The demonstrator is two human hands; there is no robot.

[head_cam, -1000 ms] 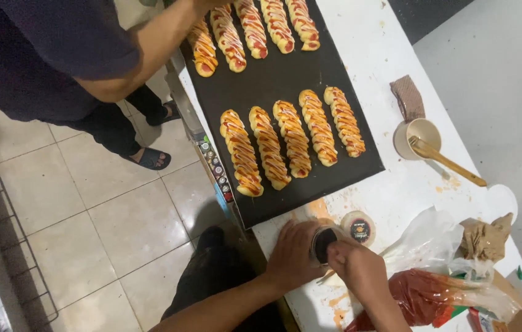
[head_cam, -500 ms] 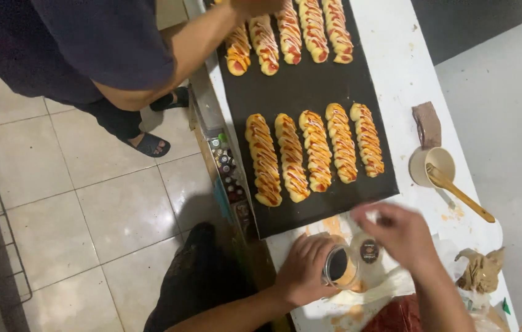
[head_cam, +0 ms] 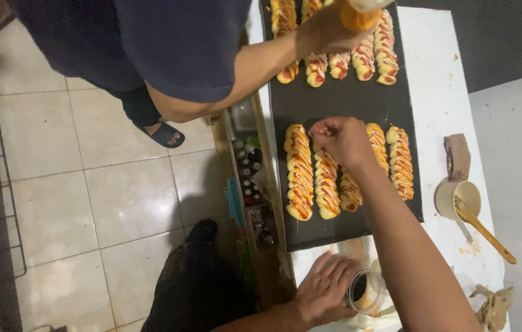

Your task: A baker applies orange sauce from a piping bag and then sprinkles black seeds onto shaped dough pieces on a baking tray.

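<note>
My right hand (head_cam: pixel 342 139) reaches out over a black baking tray (head_cam: pixel 347 104), fingers pinched together just above the near row of twisted pastries (head_cam: pixel 301 178) striped with red and white sauce. Whether the pinch holds anything is hidden. At the tray's near end, my left hand (head_cam: pixel 325 289) rests on the white counter (head_cam: pixel 439 80) and grips a small clear jar (head_cam: pixel 367 292) that stands open. Across the tray, a co-worker's hand (head_cam: pixel 319 31) holds an orange squeeze bottle (head_cam: pixel 359 15) above the far row of pastries (head_cam: pixel 365 58).
The co-worker in a dark blue shirt stands at the left, one sandalled foot (head_cam: pixel 162 132) on the tiled floor. A beige cup (head_cam: pixel 451 197) with a wooden spoon (head_cam: pixel 485 230), a brown block (head_cam: pixel 458 157) and crumpled paper (head_cam: pixel 494 304) lie right of the tray. Small bottles fill a shelf (head_cam: pixel 249 178) below the counter edge.
My right hand left the jar and moved out over the near pastry row. My view shifted left and closer. The co-worker's arm now leans further over the tray.
</note>
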